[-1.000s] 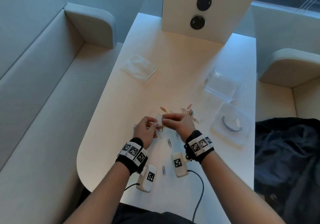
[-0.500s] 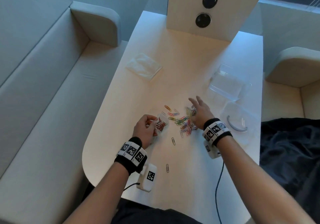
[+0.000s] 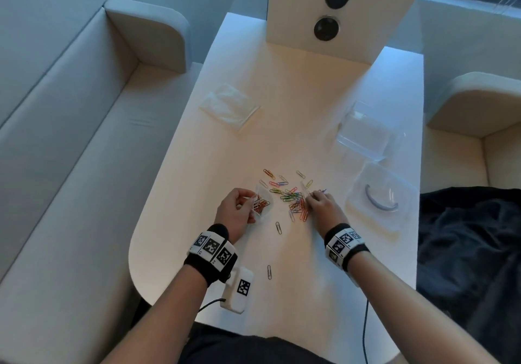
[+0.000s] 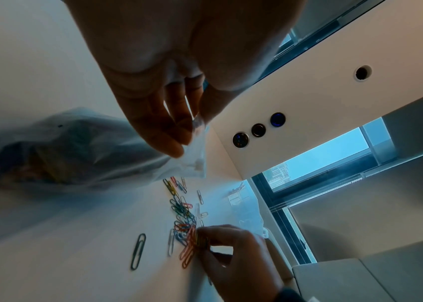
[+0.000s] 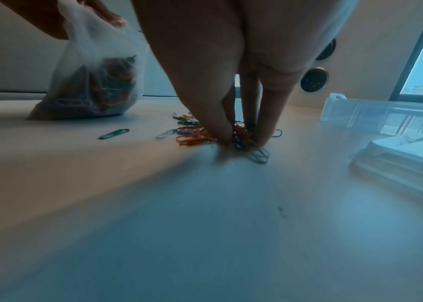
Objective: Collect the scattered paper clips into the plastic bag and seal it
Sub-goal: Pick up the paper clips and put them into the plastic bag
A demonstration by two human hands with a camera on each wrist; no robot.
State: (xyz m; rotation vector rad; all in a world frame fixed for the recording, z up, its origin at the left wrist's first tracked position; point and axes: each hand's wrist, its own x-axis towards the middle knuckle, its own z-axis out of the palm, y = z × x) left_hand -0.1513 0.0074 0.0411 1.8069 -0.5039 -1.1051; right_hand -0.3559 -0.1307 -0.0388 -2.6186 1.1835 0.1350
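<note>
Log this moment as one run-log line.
stage: collecting | left hand: holds plastic bag open, clips inside | right hand: fingers pinching paper clips from pile | bag: unsealed

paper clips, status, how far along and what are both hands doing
Left hand holds plastic bag open, part filled. Right hand pinching clips from the pile. Many clips still loose on table. Nothing blocking.

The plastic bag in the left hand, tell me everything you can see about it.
The plastic bag is small, clear and crinkled. The left hand pinches it at its top edge, and its bottom rests on the white table. Coloured paper clips already fill its lower part. Its mouth looks unsealed. More clips lie loose just beside it.
</note>
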